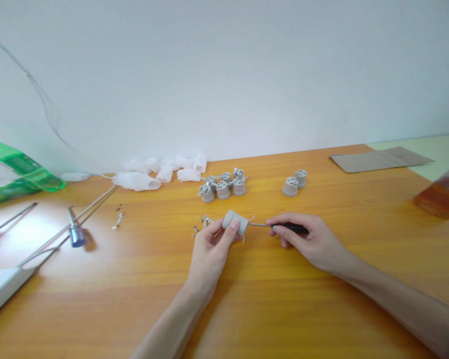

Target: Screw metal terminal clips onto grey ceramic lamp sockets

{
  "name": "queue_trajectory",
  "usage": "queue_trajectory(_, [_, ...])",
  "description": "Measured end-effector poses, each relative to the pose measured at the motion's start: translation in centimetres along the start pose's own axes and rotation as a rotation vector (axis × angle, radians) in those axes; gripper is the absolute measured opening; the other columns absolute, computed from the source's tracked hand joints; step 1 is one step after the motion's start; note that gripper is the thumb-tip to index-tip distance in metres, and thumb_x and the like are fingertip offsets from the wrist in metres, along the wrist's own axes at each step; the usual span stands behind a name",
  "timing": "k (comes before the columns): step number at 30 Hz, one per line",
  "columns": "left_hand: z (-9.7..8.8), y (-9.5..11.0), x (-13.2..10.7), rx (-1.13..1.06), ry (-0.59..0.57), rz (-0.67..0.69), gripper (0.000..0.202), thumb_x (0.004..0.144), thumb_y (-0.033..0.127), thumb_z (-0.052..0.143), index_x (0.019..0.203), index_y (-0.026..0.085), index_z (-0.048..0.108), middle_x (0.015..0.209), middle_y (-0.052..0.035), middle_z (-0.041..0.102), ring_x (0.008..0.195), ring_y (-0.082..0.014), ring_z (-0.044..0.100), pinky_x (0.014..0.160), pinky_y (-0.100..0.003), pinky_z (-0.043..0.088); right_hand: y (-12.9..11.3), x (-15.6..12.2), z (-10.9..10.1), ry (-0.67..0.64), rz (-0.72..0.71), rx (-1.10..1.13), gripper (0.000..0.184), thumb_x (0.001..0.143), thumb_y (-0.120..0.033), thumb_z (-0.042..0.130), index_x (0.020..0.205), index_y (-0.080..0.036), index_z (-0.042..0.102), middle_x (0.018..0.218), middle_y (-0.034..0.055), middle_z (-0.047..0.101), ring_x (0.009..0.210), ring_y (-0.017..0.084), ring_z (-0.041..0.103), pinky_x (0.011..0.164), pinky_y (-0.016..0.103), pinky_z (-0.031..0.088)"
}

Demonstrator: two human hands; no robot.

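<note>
Between the thumb and fingers of my left hand (214, 245) lies a grey lamp socket (231, 220), tipped on its side with its base facing right. Thin metal strips stick out from that base. My right hand (310, 238) is closed around the black handle of a screwdriver (292, 228), whose shaft points left and meets the socket's base; the tip itself is hidden. Small metal strips and screws (205, 220) lie just beyond my left fingers. Behind them stands a group of several similar sockets (222, 189) with metal strips on top.
Two more sockets (291, 186) stand to the right. White foam net sleeves (138, 181) lie along the wall, near a green bottle (26, 167). A power strip (7, 289), cables and a blue-silver metal piece (77, 236) are at left. Cardboard (381, 159) and a container of amber liquid (441, 197) are at right.
</note>
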State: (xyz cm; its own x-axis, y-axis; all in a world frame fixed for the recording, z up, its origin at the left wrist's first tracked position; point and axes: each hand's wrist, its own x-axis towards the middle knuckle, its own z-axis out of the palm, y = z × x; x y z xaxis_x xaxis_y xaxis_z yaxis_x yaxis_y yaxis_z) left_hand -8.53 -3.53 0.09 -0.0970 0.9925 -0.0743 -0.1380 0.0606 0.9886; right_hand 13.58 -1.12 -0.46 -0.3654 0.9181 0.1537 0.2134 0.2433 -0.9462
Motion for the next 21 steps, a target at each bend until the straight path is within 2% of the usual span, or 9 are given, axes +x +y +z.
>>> queue_trajectory(4, [-0.1,-0.2,0.1,-0.008,-0.011,0.011,0.030,0.083,0.043,0.077,0.093,0.016,0.077,0.091,-0.0054,0.070,0.086,-0.0150,0.060,0.083,-0.025,0.050,0.2,0.0,0.1,-0.036,0.019,0.051,0.030,0.100,-0.040,0.055,0.112,-0.016,0.069,0.082,0.0037,0.070,0.058,0.012,0.060,0.057,0.026,0.051])
queue_trajectory(7, [0.1,-0.3,0.1,-0.056,0.011,0.003,0.031,0.083,0.044,0.077,0.095,0.015,0.077,0.093,-0.0058,0.069,0.086,-0.0146,0.059,0.082,-0.025,0.050,0.6,0.0,0.3,-0.043,0.028,0.094,0.032,0.101,-0.042,0.051,0.120,-0.019,0.062,0.082,0.0011,0.068,0.049,0.009,0.055,0.049,0.025,0.048])
queue_trajectory(9, [0.3,-0.3,0.1,-0.094,0.030,0.001,0.032,0.082,0.045,0.078,0.094,0.016,0.076,0.094,-0.0056,0.069,0.087,-0.0142,0.059,0.082,-0.024,0.050,0.7,0.0,0.4,-0.003,-0.003,0.068,0.027,0.099,-0.038,0.055,0.120,-0.022,0.059,0.095,0.0025,0.068,0.058,0.010,0.059,0.056,0.025,0.052])
queue_trajectory(11, [0.5,-0.2,0.0,-0.116,0.039,-0.001,0.031,0.081,0.044,0.079,0.093,0.016,0.077,0.095,-0.0056,0.070,0.087,-0.0141,0.059,0.083,-0.025,0.051,0.8,0.0,0.5,0.058,-0.048,0.018,0.022,0.095,-0.032,0.062,0.115,-0.024,0.058,0.109,0.0039,0.066,0.080,0.013,0.066,0.072,0.027,0.056])
queue_trajectory(13, [0.5,-0.2,-0.1,-0.117,0.039,-0.007,0.032,0.080,0.044,0.080,0.094,0.015,0.077,0.096,-0.0061,0.070,0.088,-0.0145,0.060,0.085,-0.026,0.052,0.8,0.1,0.4,0.105,-0.075,-0.005,0.018,0.093,-0.029,0.065,0.109,-0.024,0.060,0.110,0.0038,0.067,0.097,0.017,0.067,0.085,0.029,0.056])
queue_trajectory(15, [0.5,-0.2,-0.1,-0.097,0.034,-0.003,0.032,0.081,0.044,0.079,0.096,0.015,0.077,0.098,-0.0068,0.071,0.089,-0.0151,0.061,0.086,-0.028,0.053,0.9,0.2,0.3,0.127,-0.053,-0.006,0.013,0.093,-0.031,0.065,0.103,-0.023,0.065,0.100,0.0032,0.070,0.091,0.018,0.068,0.083,0.030,0.057])
queue_trajectory(18, [0.4,0.0,-0.2,-0.002,0.026,0.053,0.031,0.084,0.043,0.076,0.096,0.015,0.076,0.095,-0.0066,0.071,0.087,-0.0153,0.063,0.084,-0.028,0.054,1.0,0.4,0.1,0.116,-0.012,-0.061,0.017,0.094,-0.036,0.064,0.099,-0.022,0.071,0.091,0.0034,0.075,0.077,0.018,0.069,0.075,0.031,0.058])
queue_trajectory(21, [0.2,0.5,-0.3,0.204,-0.024,0.237,0.025,0.089,0.039,0.070,0.095,0.014,0.075,0.092,-0.0071,0.071,0.088,-0.0167,0.065,0.083,-0.029,0.056,1.1,0.4,0.1,0.030,-0.105,-0.172,0.023,0.097,-0.031,0.060,0.116,-0.024,0.072,0.109,0.0046,0.077,0.094,0.020,0.071,0.087,0.034,0.057])
